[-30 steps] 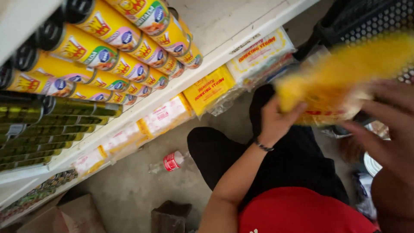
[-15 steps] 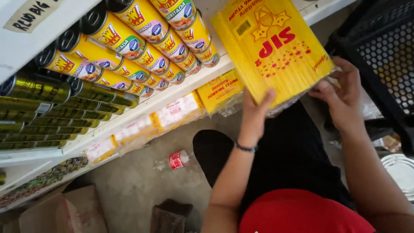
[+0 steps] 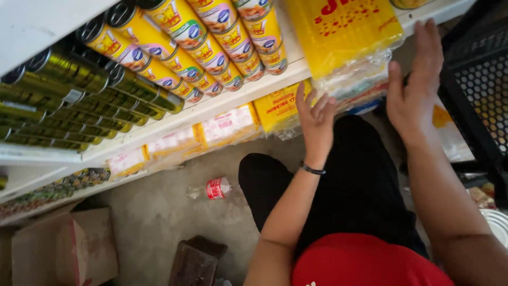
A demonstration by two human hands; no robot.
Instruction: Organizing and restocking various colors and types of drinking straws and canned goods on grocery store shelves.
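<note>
the yellow packet (image 3: 344,37), a flat plastic-wrapped bundle of what look like yellow straws, lies on the white shelf (image 3: 222,103) just beside the rows of yellow cans (image 3: 211,42), its clear lower end hanging over the shelf edge. to seat it well, the push should probably stay even on both sides so the packet slides in straight and does not knock the cans, and the loose end should be tucked back so it does not droop. the left hand (image 3: 316,119) is raised palm-forward under that overhanging end, fingers spread and fingertips touching the wrap, pressing and not pinching. the right hand (image 3: 413,85) stands flat against the packet's right side, fingers together and pointing up, open and closed around nothing. both forearms rise from the lap, the left wrist wearing a dark band (image 3: 312,169). green cans (image 3: 58,106) sit further left, and a small bottle (image 3: 211,189) lies on the floor.
</note>
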